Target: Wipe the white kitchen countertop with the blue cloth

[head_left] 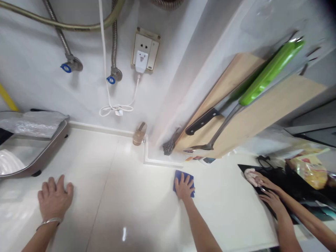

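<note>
My left hand point(55, 197), with a bracelet point(49, 221) at the wrist, rests flat on the white countertop point(126, 196). Its fingers are stretched out and it holds nothing. My right hand point(184, 187) lies with spread fingers on top of a blue cloth point(179, 174), pressing it to the counter. The cloth is flat, and part of it is hidden under the palm. It lies a little in front of the corner of a wall pillar point(168, 119).
Another person's hands point(271, 199) touch a black hob point(283, 182), one on a pale cloth point(251, 176). A cutting board point(278, 105), knife point(202, 122) and green-handled spatula point(270, 77) hang on the pillar. A small jar point(139, 134) stands by the wall; a dish tray point(49, 154) is left.
</note>
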Demonstrator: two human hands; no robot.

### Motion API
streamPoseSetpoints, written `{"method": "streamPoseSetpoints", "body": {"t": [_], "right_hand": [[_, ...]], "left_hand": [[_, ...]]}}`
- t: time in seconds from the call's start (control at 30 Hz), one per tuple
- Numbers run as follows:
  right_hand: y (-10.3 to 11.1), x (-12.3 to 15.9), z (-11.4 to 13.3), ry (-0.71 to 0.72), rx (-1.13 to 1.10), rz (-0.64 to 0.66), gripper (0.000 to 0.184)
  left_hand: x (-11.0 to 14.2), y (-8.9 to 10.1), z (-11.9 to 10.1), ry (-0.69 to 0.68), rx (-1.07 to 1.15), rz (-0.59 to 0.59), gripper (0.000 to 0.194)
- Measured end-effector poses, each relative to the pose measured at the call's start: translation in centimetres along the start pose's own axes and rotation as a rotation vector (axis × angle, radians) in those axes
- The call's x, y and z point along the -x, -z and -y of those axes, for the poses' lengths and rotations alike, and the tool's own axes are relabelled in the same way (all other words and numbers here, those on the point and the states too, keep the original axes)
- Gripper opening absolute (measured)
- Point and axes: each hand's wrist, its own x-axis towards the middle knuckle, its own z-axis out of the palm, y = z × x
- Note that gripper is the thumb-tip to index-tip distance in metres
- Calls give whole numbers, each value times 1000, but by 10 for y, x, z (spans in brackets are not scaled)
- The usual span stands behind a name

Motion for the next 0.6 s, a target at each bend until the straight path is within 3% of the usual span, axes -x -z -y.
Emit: {"method": "streamPoseSetpoints", "body": {"t": [0.1, 0.27, 0.5, 0.6], "right_hand": [[2, -7, 5, 25, 28, -3, 66], [5, 6, 29, 108, 83, 21, 67], [22, 57, 128, 198, 53, 12, 71], [29, 88, 163, 319, 5, 19, 72]], "left_hand": [[1, 0, -2, -41, -9, -88, 60], [3, -5, 1, -43, -2, -67, 58], [6, -8, 4, -3, -34, -63, 57], [6, -6, 3, 20, -30, -49, 58]]}}
